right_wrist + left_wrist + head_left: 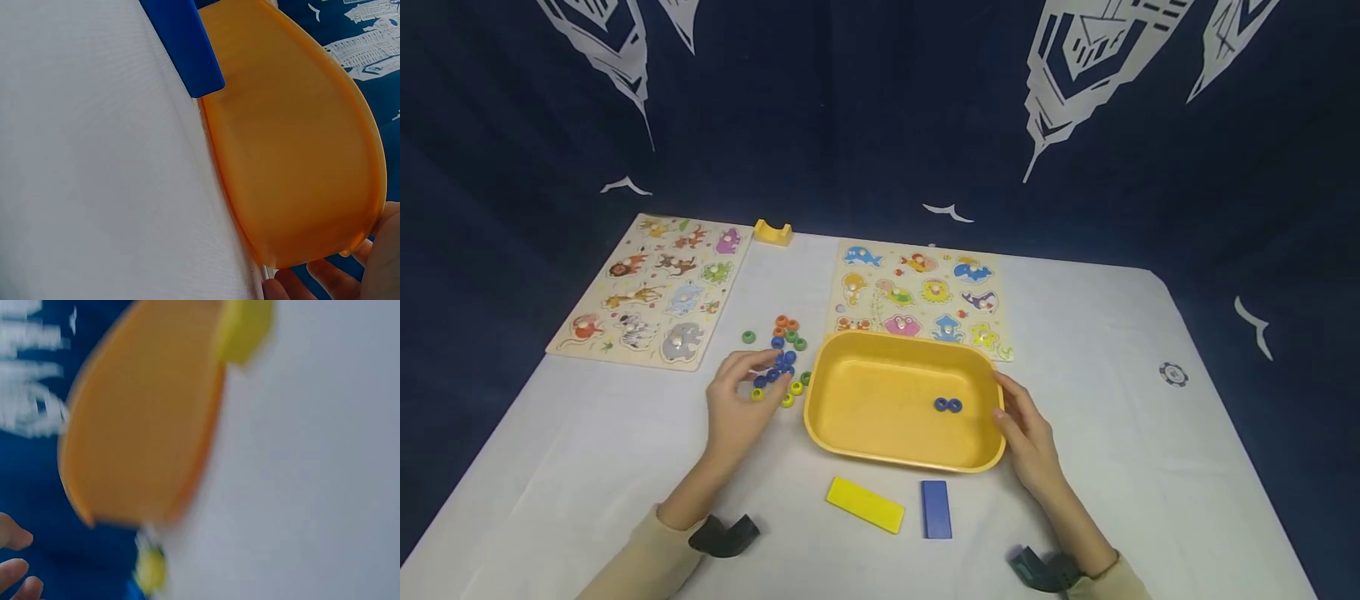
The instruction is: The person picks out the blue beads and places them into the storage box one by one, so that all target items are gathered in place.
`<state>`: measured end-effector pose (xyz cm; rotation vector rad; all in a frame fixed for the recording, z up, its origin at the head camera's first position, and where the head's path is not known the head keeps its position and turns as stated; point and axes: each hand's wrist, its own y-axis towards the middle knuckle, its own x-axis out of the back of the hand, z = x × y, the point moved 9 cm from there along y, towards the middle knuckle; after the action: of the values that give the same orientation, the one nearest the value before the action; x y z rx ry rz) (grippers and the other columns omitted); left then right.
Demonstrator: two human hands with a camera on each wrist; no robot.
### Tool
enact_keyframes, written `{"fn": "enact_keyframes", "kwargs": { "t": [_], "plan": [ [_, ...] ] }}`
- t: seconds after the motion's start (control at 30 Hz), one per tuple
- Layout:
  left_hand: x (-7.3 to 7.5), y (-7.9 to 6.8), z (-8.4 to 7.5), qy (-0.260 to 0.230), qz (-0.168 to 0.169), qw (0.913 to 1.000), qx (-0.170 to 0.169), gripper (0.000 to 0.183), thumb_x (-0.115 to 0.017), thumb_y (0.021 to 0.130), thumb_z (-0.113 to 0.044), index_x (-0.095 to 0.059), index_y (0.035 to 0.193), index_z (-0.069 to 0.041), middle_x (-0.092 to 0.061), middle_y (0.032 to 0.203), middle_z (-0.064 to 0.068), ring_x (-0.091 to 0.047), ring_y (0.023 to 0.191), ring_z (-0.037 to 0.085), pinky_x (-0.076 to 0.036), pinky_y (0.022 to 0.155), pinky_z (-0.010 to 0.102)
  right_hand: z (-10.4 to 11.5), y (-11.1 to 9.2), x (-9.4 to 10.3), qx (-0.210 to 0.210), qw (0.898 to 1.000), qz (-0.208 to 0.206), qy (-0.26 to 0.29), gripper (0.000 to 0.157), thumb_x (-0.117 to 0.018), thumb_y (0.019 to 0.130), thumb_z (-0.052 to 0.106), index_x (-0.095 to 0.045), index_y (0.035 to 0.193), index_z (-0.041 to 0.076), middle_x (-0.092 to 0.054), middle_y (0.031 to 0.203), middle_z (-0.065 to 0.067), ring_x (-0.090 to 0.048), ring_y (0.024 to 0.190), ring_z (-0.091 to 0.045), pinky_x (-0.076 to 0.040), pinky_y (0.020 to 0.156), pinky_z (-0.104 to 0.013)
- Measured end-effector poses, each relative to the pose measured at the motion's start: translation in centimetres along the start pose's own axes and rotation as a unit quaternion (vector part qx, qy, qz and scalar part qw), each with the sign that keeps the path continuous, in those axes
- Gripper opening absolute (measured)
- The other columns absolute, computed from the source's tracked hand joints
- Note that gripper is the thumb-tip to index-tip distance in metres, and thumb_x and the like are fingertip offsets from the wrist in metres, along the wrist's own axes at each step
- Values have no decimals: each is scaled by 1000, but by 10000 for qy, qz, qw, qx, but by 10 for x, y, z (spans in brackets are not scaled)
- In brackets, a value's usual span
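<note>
A yellow plastic tray (880, 460) stands mid-table with two blue beads (948, 405) inside, toward its right. My right hand (1032, 437) holds the tray's right end, thumb at the rim and fingers along the outer wall; the right wrist view shows these fingers (331, 278) at the tray's end. Left of the tray, my left hand (737, 408) hovers over loose blue beads (773, 375), its thumb and fingers bent and spread apart. Around them lie orange beads (782, 321), green beads (748, 337) and yellow beads (796, 388). The left wrist view is blurred.
A yellow block (865, 504) and a blue block (936, 509) lie in front of the tray. Behind it is a sea-animal puzzle board (887, 310); another animal puzzle board (647, 321) lies far left, beside a small yellow notched piece (772, 233). A dark curtain (850, 125) closes off the back.
</note>
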<state>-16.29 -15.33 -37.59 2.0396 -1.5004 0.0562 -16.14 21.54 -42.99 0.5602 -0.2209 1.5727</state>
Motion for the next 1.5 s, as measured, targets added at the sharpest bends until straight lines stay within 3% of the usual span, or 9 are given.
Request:
{"fn": "enact_keyframes", "kwargs": {
  "t": [0.17, 0.37, 0.63, 0.8, 0.93, 1.07, 1.2, 1.37, 1.5],
  "plan": [
    [24, -6, 42, 607, -423, 9949, 692, 34, -73, 68, -10, -63, 101, -6, -59, 92, 6, -52, 86, 16, -38, 75, 30, 0, -1, -1, -38, 10000, 2, 27, 45, -48, 90, 14, -37, 133, 24, -38, 138, 4, -38, 125, -15, -30, 95, -9],
    [19, -11, 69, 1225, -188, 9867, 1055, 35, -75, 68, -20, -64, 100, -9, -58, 85, 3, -49, 80, 15, -36, 71, 29, 1, -2, -2, -22, 10000, 32, -7, 46, -48, 90, 14, -37, 133, 25, -38, 138, 3, -38, 125, -17, -30, 95, -9],
    [6, -11, 76, 2063, -31, 9754, 779, 29, -72, 67, -25, -67, 91, -9, -57, 74, 1, -43, 75, 17, -29, 66, 28, 2, -2, 0, 53, 10000, 1, 24, 46, -48, 90, 12, -37, 133, 23, -38, 138, 2, -37, 125, -11, -30, 95, -9],
    [5, -11, 75, 2138, -69, 9743, 705, 22, -72, 68, -21, -68, 86, -9, -57, 74, 1, -43, 74, 16, -29, 65, 28, 4, -2, 1, 167, 9998, 14, 84, 46, -48, 90, 9, -37, 134, 20, -38, 138, -1, -37, 125, -6, -30, 95, -9],
    [8, -9, 72, 1819, -210, 9803, 743, 22, -72, 69, -18, -67, 87, -7, -57, 74, 1, -43, 74, 16, -29, 66, 28, 5, -2, 2, 205, 9997, 14, 119, 46, -48, 90, 8, -37, 134, 19, -38, 138, -1, -36, 125, -5, -30, 96, -9],
    [14, -5, 60, 1081, -448, 9903, 753, 24, -72, 69, -12, -66, 91, -6, -57, 75, 2, -45, 77, 14, -33, 69, 28, 4, -1, 1, 183, 9998, 19, 116, 46, -48, 90, 9, -37, 134, 19, -38, 138, 1, -35, 125, -2, -29, 96, -9],
    [5, 3, 26, 305, -247, 9984, 410, 25, -72, 70, -10, -65, 93, -7, -58, 75, 1, -50, 78, 12, -39, 73, 25, 5, -1, 1, 151, 9998, 7, 105, 46, -47, 90, 10, -37, 133, 20, -38, 138, 1, -35, 125, -4, -29, 96, -9],
    [-40, 13, -26, -345, 830, 9959, -62, 22, -73, 70, -9, -66, 91, -11, -58, 74, -2, -54, 74, 17, -46, 70, 30, 6, 0, 1, 163, 9998, -4, 64, 46, -48, 90, 10, -37, 133, 20, -39, 138, 0, -36, 126, -12, -29, 96, -9],
    [-93, 11, -51, -97, 2003, 9791, -337, 19, -73, 69, -11, -66, 86, -15, -57, 70, -8, -55, 70, 13, -48, 66, 28, 5, 0, 0, 174, 9998, -4, 51, 46, -48, 90, 10, -37, 133, 20, -38, 138, -1, -37, 126, -17, -30, 96, -9]
  ]
}}
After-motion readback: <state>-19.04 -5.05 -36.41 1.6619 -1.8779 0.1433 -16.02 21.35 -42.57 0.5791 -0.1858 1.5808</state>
